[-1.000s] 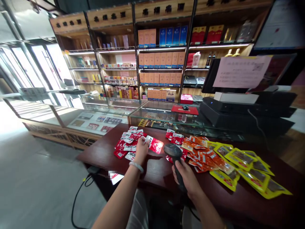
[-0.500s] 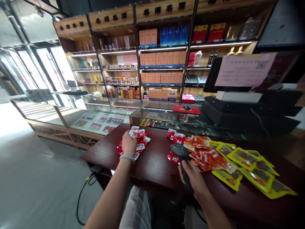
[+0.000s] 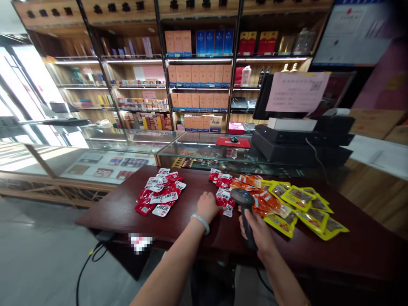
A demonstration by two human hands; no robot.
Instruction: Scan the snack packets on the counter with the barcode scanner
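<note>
Clock centred on the left hand, 12 pointing away from the wearer. One pile of red packets (image 3: 161, 191) lies loosely heaped at 10 o'clock, apart from the hand. Left hand (image 3: 207, 206): palm down, fingers part curled, thumb at the edge of a second red pile (image 3: 224, 195), which runs from 1 to 3 o'clock. Cannot tell whether it has hold of a packet. Scanner (image 3: 247, 219) at 3, head up, its handle wrapped by the closed right hand (image 3: 259, 231). Just past it, orange packets (image 3: 261, 199); farther out at 3, yellow packets (image 3: 299, 199).

Step, as judged: reaching for a red packet, scanner ready. The move calls for a thumb-and-finger pinch on one packet, without dragging its neighbours.

Surroundings: grey floor (image 3: 41, 255) at 8; glass case (image 3: 41, 160) at 10; counter (image 3: 111, 214) dark red-brown, glossy; stocked shelves (image 3: 199, 13) at 12; red mat (image 3: 219, 141) with mouse (image 3: 233, 139) at 1; monitor (image 3: 263, 100) at 1, pink paper (image 3: 296, 91) on its back.
</note>
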